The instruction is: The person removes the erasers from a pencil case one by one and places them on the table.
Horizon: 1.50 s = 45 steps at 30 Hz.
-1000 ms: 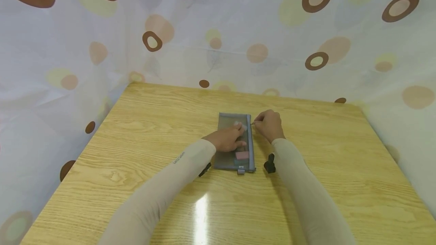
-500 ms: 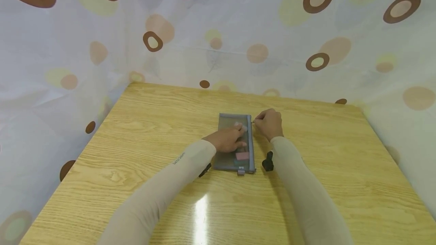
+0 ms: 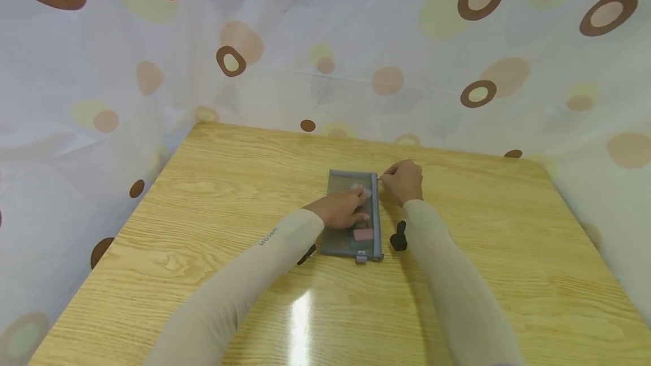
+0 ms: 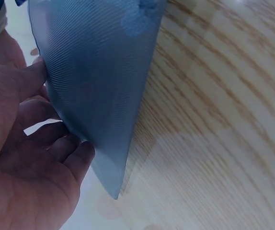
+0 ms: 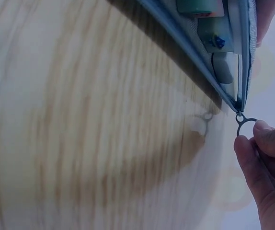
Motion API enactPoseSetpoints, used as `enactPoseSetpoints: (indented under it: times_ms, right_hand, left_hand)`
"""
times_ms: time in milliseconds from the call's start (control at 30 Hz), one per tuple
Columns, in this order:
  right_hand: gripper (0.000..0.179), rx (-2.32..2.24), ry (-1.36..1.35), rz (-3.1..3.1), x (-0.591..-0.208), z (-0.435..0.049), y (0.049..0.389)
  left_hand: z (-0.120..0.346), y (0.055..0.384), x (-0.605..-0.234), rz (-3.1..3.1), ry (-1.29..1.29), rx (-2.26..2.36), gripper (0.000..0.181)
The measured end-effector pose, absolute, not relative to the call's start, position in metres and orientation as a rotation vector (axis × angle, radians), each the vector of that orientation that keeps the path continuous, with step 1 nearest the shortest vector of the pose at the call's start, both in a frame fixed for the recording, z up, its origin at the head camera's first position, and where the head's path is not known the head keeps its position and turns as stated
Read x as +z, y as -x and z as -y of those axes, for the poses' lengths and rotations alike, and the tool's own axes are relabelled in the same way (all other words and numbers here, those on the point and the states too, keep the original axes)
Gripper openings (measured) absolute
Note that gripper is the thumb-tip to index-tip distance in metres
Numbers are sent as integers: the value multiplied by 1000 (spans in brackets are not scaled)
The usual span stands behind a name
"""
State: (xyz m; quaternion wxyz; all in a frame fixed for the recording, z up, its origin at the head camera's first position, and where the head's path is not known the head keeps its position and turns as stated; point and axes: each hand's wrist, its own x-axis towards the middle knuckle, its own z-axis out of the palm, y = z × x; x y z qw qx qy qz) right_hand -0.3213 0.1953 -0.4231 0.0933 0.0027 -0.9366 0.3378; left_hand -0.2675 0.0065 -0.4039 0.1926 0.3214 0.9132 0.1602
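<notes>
A grey-blue mesh zip pouch (image 3: 338, 244) lies on the wooden table. My left hand (image 3: 339, 209) rests on top of it, the fingertips (image 4: 86, 149) against the mesh. Between thumb and forefinger, my right hand (image 3: 405, 179) pinches the zip's metal ring pull (image 5: 238, 126) at the pouch's far right corner. In the right wrist view the pouch's mouth gapes along the zip. Several small block-shaped things show inside, among them a green one (image 5: 193, 5), one with a blue mark (image 5: 217, 36) and a pale grey one (image 5: 223, 68). Through the mesh a pink block (image 3: 363, 234) shows.
Wood-grain table (image 3: 244, 185) extends on every side of the pouch. A white sheet with brown and yellow spots (image 3: 285, 61) hangs behind and along both sides. Black wrist-worn devices (image 3: 399, 237) sit under the sleeves. A small tab (image 3: 361, 259) sticks out at the pouch's near edge.
My right hand has slid a little away from me along the zip to the pouch's far corner, still pinching the ring pull. The left hand has stayed on the pouch.
</notes>
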Motion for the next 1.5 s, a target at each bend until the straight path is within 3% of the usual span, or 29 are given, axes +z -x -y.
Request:
enactPoseSetpoints:
  times_ms: [733,1500]
  right_hand:
    - [23,1071,115,2780,-427,-193,330]
    - [20,1092,47,2818,-422,-199,329]
  left_hand:
    - [-6,269,-408,-2588,-950,443,63]
    - [-6,269,-407,-2580,-933,444,64]
